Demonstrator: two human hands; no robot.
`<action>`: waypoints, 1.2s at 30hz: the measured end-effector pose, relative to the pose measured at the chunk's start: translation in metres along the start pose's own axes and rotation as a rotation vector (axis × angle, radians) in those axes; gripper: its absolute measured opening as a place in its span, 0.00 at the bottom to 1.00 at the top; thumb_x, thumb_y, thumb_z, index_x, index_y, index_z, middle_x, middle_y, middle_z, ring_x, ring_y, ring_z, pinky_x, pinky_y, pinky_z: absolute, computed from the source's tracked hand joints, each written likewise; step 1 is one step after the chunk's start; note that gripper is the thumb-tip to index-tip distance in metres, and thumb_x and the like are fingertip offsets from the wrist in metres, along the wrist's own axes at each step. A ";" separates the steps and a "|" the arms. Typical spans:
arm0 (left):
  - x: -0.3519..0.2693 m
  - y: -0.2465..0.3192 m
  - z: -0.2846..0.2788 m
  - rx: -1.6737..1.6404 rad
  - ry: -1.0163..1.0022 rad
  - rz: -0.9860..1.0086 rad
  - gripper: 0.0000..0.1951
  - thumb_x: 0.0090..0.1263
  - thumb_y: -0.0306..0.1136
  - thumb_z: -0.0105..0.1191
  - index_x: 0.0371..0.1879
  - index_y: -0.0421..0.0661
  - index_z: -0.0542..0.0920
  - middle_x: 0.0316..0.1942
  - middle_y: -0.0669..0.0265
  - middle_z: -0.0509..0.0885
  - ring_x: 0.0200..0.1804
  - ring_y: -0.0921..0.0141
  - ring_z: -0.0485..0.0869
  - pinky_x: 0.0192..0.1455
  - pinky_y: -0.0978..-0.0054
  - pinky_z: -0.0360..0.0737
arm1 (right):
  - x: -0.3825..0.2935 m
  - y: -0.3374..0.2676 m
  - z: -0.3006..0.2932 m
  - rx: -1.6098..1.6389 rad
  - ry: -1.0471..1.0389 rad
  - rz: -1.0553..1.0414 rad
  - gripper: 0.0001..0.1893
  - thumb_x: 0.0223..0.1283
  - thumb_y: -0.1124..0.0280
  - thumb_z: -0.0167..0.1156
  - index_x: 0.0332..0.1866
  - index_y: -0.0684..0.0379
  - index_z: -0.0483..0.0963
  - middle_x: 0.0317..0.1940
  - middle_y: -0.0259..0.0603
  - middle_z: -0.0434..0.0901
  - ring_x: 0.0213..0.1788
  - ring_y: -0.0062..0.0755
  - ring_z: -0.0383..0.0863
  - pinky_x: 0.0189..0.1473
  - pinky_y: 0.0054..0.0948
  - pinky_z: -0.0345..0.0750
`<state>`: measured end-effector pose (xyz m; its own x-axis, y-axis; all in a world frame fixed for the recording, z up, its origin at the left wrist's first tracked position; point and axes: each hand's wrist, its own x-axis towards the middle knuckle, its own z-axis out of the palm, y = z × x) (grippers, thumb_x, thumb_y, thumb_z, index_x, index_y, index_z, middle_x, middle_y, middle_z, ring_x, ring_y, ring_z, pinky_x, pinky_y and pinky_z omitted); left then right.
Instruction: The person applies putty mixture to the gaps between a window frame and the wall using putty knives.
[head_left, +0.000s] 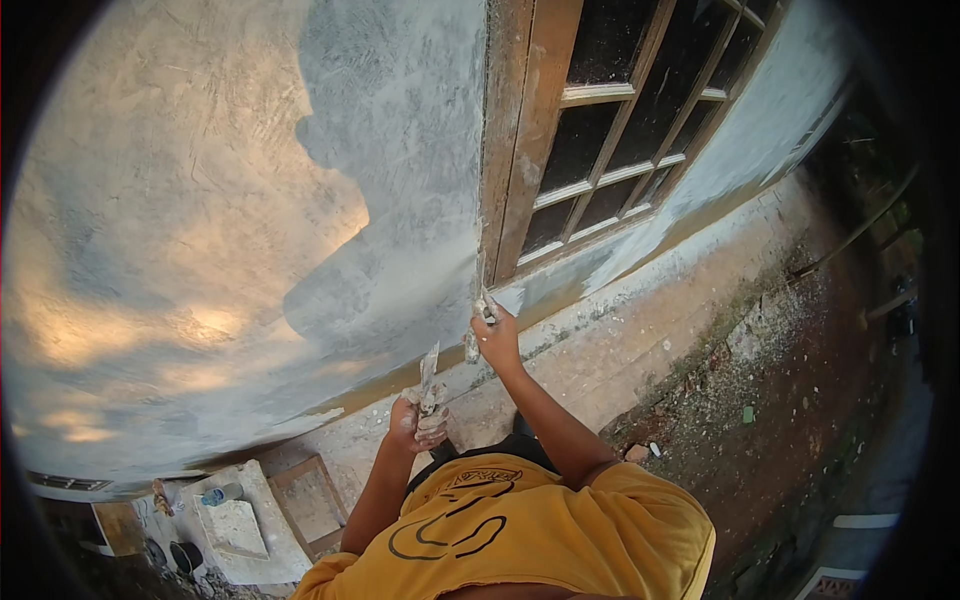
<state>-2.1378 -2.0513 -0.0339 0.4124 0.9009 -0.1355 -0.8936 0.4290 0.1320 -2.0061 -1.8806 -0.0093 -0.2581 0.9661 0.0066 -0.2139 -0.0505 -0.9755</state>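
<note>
My right hand grips a putty knife smeared with pale filler, its blade up against the plastered wall beside the lower left corner of the wooden window frame. Lower and to the left, my left hand is closed around a second putty-coated scraper, its blade pointing up. White putty covers the fingers of my left hand. Grey-white patches and streaks mark the wall, with a shadow and warm sunlight falling across it.
A concrete ledge runs along the wall's foot. At lower left stand a splattered board with a plastic bottle, a wooden frame and a dark bucket. Rubble and a brick piece lie on the ground at right.
</note>
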 end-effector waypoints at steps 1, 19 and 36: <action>-0.004 0.003 -0.001 -0.009 -0.012 0.004 0.22 0.65 0.52 0.37 0.43 0.47 0.76 0.17 0.61 0.76 0.06 0.74 0.64 0.06 0.78 0.60 | 0.005 0.010 0.002 -0.058 0.039 -0.051 0.04 0.51 0.77 0.53 0.30 0.67 0.70 0.19 0.35 0.71 0.21 0.21 0.71 0.25 0.26 0.71; -0.061 0.040 -0.002 -0.006 0.080 -0.058 0.21 0.66 0.51 0.36 0.34 0.46 0.76 0.14 0.62 0.74 0.07 0.72 0.64 0.06 0.76 0.59 | 0.007 0.031 0.062 -0.370 0.360 -0.228 0.10 0.46 0.73 0.59 0.29 0.71 0.71 0.23 0.52 0.73 0.28 0.44 0.73 0.34 0.37 0.70; -0.071 0.038 -0.011 0.027 0.217 -0.020 0.21 0.65 0.50 0.37 0.37 0.47 0.77 0.20 0.56 0.79 0.06 0.69 0.66 0.05 0.76 0.60 | 0.027 0.029 0.087 -0.323 0.488 -0.374 0.07 0.48 0.75 0.56 0.26 0.70 0.70 0.18 0.44 0.71 0.22 0.31 0.68 0.28 0.31 0.68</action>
<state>-2.2032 -2.0998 -0.0303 0.3799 0.8578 -0.3462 -0.8792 0.4512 0.1532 -2.1011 -1.8780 -0.0185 0.2481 0.9112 0.3290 0.1049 0.3124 -0.9441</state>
